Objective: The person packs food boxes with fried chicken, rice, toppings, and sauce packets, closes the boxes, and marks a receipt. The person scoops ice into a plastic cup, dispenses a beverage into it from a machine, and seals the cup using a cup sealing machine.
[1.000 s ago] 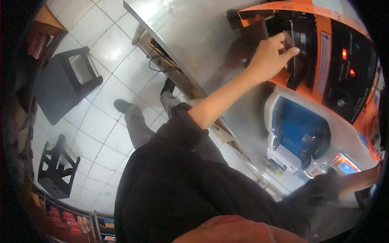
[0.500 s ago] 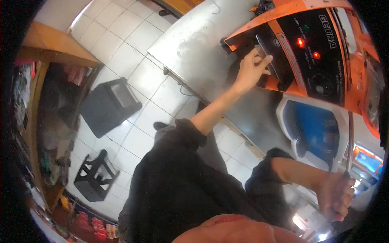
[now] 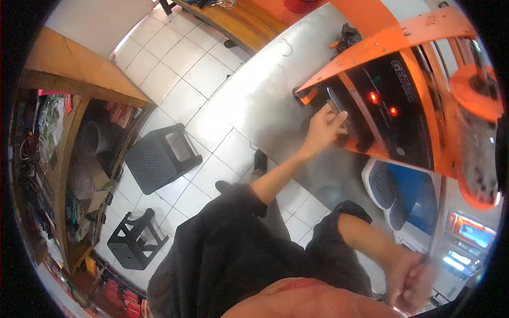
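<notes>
My left hand (image 3: 322, 127) is at the lower opening of an orange and black machine (image 3: 395, 106), its thumb and fingers closed on the edge of a thin dark plate (image 3: 338, 104). Two red lamps glow on the panel, which reads GETRA. My right hand (image 3: 411, 281), slightly blurred, is wrapped round the end of a long metal lever (image 3: 439, 212) that runs down from the machine's side. The machine stands on a metal-topped table (image 3: 254, 90).
A blue and white container (image 3: 411, 191) is beside the machine. Two dark plastic stools (image 3: 154, 159) (image 3: 130, 246) stand on the white tiled floor (image 3: 183, 53). Wooden shelving (image 3: 79, 127) with assorted goods is at the left. A wooden bench (image 3: 244, 21) lies beyond the table.
The view has swung round. My right hand, at the right edge and partly cut off before, now shows with the lever and has come down towards my body. My left hand stays at the plate.
</notes>
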A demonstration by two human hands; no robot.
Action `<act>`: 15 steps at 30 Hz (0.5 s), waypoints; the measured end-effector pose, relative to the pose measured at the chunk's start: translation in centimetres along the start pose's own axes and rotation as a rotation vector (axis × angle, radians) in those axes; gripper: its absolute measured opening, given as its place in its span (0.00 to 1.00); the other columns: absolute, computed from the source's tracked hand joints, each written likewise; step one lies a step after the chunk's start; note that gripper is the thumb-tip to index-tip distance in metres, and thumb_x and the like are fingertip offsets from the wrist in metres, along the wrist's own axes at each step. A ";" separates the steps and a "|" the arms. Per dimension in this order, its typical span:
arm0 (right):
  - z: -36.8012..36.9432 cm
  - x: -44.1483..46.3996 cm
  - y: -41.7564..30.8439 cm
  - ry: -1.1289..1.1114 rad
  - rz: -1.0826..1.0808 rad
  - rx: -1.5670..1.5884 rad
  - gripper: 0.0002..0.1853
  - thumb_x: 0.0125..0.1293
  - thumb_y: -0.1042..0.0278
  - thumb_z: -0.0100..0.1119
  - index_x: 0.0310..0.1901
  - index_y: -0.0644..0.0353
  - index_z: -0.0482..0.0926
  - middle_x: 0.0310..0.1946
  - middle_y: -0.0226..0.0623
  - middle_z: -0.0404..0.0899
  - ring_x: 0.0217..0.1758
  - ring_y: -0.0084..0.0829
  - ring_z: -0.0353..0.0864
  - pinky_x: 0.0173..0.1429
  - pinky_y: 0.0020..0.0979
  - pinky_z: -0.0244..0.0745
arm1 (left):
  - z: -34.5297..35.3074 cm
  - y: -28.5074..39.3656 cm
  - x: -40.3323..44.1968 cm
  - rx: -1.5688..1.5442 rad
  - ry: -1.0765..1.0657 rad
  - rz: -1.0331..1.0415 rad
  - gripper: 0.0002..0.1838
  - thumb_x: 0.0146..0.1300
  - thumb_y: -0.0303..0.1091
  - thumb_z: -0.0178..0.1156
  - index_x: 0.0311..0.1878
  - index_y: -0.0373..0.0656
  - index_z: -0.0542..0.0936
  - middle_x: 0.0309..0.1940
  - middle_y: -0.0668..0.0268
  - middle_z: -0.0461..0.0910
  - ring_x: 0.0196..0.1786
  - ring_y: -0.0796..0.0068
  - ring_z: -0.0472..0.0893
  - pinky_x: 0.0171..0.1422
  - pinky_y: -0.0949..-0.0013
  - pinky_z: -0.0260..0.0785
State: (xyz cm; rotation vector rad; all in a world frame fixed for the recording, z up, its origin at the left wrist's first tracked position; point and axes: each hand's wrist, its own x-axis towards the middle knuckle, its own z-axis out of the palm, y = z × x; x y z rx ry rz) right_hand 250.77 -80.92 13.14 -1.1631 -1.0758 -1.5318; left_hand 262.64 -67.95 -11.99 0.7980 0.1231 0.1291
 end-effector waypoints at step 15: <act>1.6 1.5 0.9 0.030 0.094 0.089 0.18 0.65 0.54 0.38 0.19 0.50 0.62 0.10 0.23 0.56 0.11 0.22 0.52 0.23 0.30 0.48 | -0.6 2.8 0.1 0.126 -0.067 -0.264 0.28 0.67 0.47 0.56 0.63 0.42 0.63 0.55 0.50 0.73 0.43 0.59 0.84 0.45 0.63 0.79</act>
